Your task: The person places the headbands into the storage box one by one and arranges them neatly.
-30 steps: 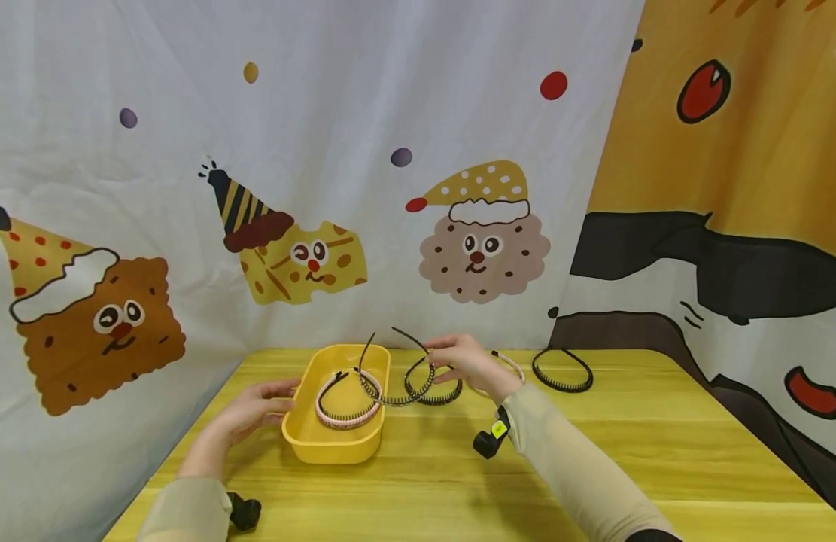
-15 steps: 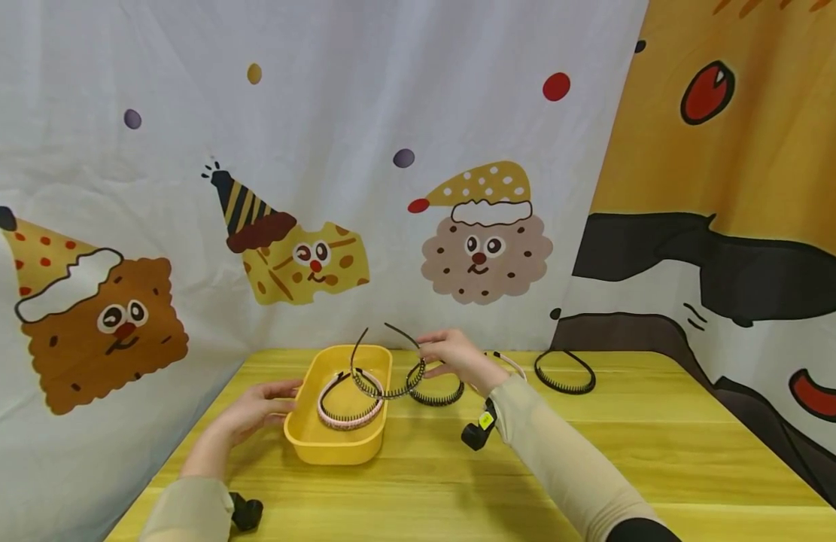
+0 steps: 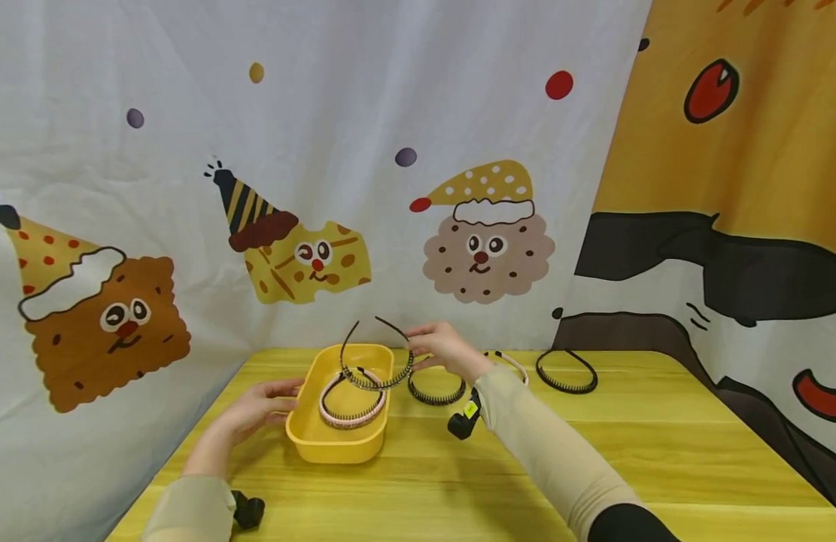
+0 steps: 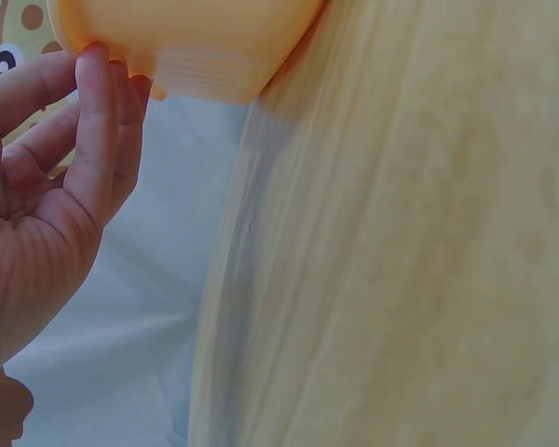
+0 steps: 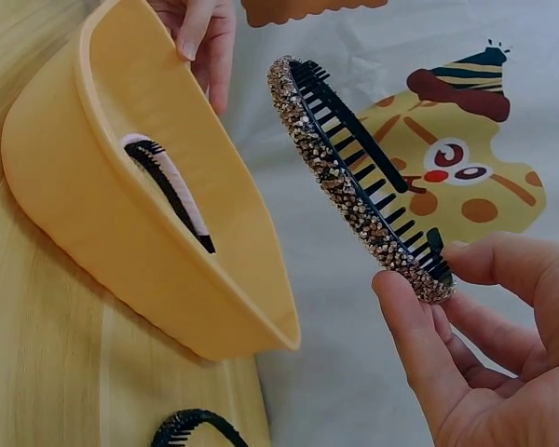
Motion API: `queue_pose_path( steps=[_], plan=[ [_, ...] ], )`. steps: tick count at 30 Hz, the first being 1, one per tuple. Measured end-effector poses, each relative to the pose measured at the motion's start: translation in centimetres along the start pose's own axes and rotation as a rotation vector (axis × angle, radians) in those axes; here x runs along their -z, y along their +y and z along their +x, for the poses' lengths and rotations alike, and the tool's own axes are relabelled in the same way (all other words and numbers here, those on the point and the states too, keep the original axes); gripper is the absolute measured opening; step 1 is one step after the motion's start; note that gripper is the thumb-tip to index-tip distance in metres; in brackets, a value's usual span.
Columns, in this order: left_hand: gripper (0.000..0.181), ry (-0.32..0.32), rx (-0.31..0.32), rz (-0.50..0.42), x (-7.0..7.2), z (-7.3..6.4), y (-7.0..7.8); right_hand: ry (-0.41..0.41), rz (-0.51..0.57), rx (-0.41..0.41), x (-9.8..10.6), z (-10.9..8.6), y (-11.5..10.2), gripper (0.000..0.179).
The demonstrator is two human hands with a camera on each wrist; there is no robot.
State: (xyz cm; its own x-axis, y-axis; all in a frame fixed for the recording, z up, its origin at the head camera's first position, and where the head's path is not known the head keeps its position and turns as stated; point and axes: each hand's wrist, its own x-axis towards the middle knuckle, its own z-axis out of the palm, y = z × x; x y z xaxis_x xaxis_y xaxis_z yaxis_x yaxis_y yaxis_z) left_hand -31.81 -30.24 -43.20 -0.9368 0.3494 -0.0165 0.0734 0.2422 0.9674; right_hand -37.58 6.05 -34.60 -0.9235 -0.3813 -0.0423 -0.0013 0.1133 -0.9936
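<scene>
With thumb and fingers, my right hand (image 3: 448, 350) pinches a toothed headband (image 5: 345, 182) crusted with glittery stones. The headband hangs above the right side of a yellow plastic bin (image 3: 339, 453), its open ends up in the head view. Inside the bin lie a pink headband (image 3: 353, 424) and a black toothed one (image 3: 327, 391). My left hand (image 3: 255, 406) holds the bin's left rim; one fingertip laps over the edge in the right wrist view, while other fingers (image 4: 98, 130) touch the outer wall.
Right of the bin on the wooden table (image 3: 499, 482) lie a black toothed headband (image 3: 436, 400), a pale headband (image 3: 515, 363) partly hidden by the right arm, and another black toothed headband (image 3: 570, 388). A printed curtain (image 3: 363, 90) hangs behind the table.
My right hand has moved left and slightly up with the stone-covered headband, bringing it over the bin. My left hand keeps its place at the rim.
</scene>
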Motion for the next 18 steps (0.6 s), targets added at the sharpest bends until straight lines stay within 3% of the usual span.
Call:
queue_pose_path(
  steps=[18],
  plan=[
    [0.058, 0.031, 0.010, -0.013, -0.3, 0.0, 0.3, 0.005, 0.024, -0.019, -1.8, 2.0, 0.2, 0.040]
  ],
)
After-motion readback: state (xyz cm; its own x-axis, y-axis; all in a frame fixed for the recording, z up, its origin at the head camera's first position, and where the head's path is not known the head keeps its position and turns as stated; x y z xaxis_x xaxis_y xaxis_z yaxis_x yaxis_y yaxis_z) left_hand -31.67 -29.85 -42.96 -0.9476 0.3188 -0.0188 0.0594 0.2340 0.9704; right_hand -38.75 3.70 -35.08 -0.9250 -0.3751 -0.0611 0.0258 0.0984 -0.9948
